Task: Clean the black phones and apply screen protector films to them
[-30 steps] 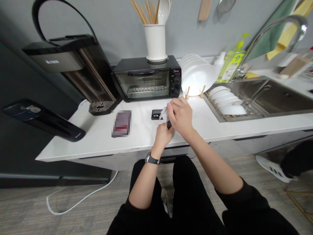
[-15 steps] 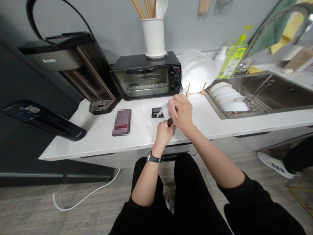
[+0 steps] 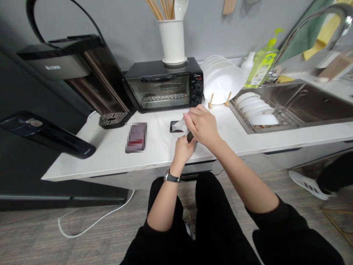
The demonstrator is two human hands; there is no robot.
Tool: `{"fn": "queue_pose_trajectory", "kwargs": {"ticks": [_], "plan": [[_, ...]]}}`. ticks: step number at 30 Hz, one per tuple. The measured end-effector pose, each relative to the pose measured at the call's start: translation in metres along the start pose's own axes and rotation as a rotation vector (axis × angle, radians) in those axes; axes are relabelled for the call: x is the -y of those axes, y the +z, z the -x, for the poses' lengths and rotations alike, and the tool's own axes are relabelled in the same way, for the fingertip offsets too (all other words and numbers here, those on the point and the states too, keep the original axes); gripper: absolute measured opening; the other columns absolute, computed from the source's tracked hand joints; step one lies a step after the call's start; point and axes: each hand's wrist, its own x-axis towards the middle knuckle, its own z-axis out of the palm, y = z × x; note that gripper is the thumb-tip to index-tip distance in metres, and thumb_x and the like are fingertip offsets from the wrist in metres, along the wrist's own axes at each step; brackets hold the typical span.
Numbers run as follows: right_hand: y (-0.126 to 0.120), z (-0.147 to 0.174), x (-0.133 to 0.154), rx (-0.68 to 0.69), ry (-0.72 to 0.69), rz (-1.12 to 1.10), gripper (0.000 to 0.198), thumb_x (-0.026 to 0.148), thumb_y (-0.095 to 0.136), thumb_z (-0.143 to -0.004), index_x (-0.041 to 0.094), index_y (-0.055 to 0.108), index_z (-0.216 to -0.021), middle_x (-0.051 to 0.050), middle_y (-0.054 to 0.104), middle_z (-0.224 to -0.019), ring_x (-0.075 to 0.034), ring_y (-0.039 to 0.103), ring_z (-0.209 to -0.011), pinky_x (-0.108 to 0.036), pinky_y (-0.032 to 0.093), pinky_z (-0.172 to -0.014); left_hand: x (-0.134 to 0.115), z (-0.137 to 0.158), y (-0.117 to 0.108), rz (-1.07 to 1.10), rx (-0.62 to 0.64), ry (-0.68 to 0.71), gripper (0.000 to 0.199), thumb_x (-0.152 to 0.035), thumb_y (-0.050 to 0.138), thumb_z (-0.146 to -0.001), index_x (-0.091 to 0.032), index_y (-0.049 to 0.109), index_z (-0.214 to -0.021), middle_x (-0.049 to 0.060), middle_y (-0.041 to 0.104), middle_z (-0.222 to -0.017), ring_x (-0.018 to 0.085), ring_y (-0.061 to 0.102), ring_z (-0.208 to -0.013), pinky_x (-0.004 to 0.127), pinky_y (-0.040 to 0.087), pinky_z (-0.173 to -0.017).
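Observation:
My left hand (image 3: 184,148), with a watch (image 3: 171,176) on its wrist, is closed around a dark, narrow object (image 3: 190,137). Only a short end of it shows, so its kind is unclear. Just above and to the right, my right hand (image 3: 203,124) is closed with its fingers bent over the same spot, pinching a thin white tissue-like sheet (image 3: 180,126). One loose corner of the sheet sticks out to the left. It overlaps a small flat black item (image 3: 172,127) on the white counter (image 3: 157,147). The palms and whatever lies between them are hidden.
A blurred-out purplish packet (image 3: 137,137) lies to the left. Behind stand a toaster oven (image 3: 160,92), a tall dark machine (image 3: 91,73) and white plates (image 3: 223,82). A sink (image 3: 311,106) with bowls (image 3: 259,110) is right; a dark bottle-like cylinder (image 3: 49,134) is left.
The white sheet's loose corner has swung left and spread over more of the small black item. Both hands keep their hold and have barely moved; the view has shifted slightly.

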Motion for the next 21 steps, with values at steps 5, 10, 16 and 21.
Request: {"fn": "queue_pose_trajectory", "kwargs": {"ticks": [5,10,16,21], "plan": [[0.004,0.002,-0.014,0.058,-0.213,0.014,0.047,0.046,0.035,-0.114,0.024,0.071,-0.093,-0.005,0.066,-0.087,-0.024,0.05,-0.088,-0.04,0.036,-0.083,-0.001,0.0,-0.001,-0.018,0.007,0.003,0.029,-0.036,0.067,-0.095,-0.018,0.068,-0.073,0.009,0.074,-0.072,0.024,0.067,-0.071,0.03,0.041,-0.061],[0.012,0.002,-0.011,-0.057,-0.085,-0.075,0.051,0.045,0.035,-0.113,0.023,0.06,-0.076,-0.005,0.057,-0.078,-0.022,0.048,-0.082,-0.037,0.035,-0.075,-0.002,0.001,-0.001,-0.005,0.011,0.032,0.026,-0.034,0.064,-0.098,-0.017,0.071,-0.078,0.01,0.078,-0.082,0.025,0.071,-0.078,0.03,0.046,-0.068],[0.01,-0.003,-0.013,-0.075,0.26,-0.305,0.051,0.045,0.039,-0.108,0.024,0.034,-0.062,0.001,0.041,-0.063,-0.015,0.04,-0.063,-0.035,0.026,-0.064,0.001,0.002,0.002,0.007,-0.027,0.019,0.035,-0.044,0.066,-0.098,-0.018,0.069,-0.075,0.009,0.076,-0.077,0.025,0.069,-0.072,0.031,0.047,-0.067],[0.016,-0.007,-0.026,-0.054,0.444,-0.583,0.042,0.05,0.043,-0.104,0.024,0.045,-0.07,0.004,0.04,-0.062,-0.014,0.04,-0.061,-0.032,0.027,-0.061,0.003,0.002,0.004,0.087,-0.041,0.052,0.031,-0.045,0.066,-0.098,-0.018,0.073,-0.085,0.01,0.08,-0.089,0.026,0.073,-0.082,0.032,0.051,-0.075]]}}
